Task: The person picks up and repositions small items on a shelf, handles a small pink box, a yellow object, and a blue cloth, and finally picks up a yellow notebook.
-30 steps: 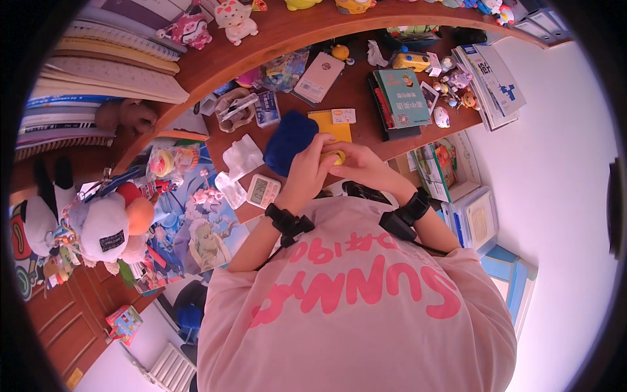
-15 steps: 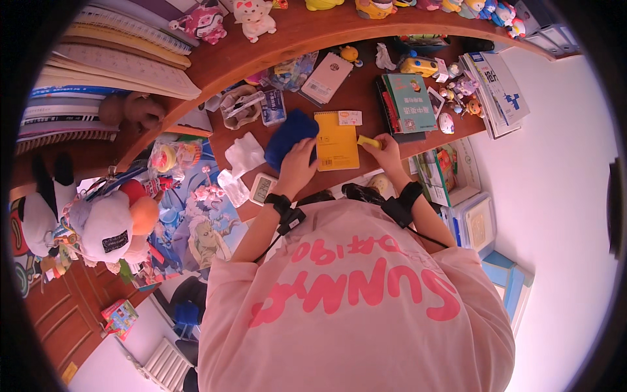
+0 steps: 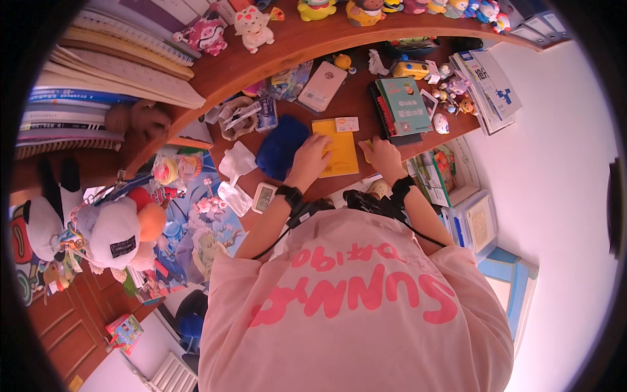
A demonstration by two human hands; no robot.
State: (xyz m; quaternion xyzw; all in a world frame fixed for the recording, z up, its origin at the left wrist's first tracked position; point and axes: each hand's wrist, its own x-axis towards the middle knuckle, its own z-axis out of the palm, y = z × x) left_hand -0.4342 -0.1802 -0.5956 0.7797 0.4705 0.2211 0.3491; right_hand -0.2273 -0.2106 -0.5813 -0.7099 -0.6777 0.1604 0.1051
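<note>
A yellow notebook [image 3: 341,160] lies on the wooden desk in front of me, with a small white printed packet [image 3: 347,124] across its top edge. My left hand [image 3: 309,159] rests over the notebook's left side, fingers stretched out and holding nothing I can see. Just left of it is a soft dark blue pouch or cloth [image 3: 281,145]. Off the notebook's right edge, my right hand [image 3: 384,159] is closed on a small yellow strip [image 3: 368,151], mostly covered by the fingers. Its exact kind cannot be made out.
Left of the pouch are crumpled white tissues [image 3: 238,161] and a small digital clock [image 3: 264,196]. A pink notepad [image 3: 323,85] lies farther back. To the right stand a green book [image 3: 403,106], small figurines [image 3: 460,91] and stacked papers [image 3: 490,88]. A figurine-lined shelf [image 3: 294,49] arches overhead.
My left hand has left the blue pouch and moved right onto the yellow notebook. My right hand stays near the same place, the yellow strip now more hidden by its fingers. The view has shifted slightly.
</note>
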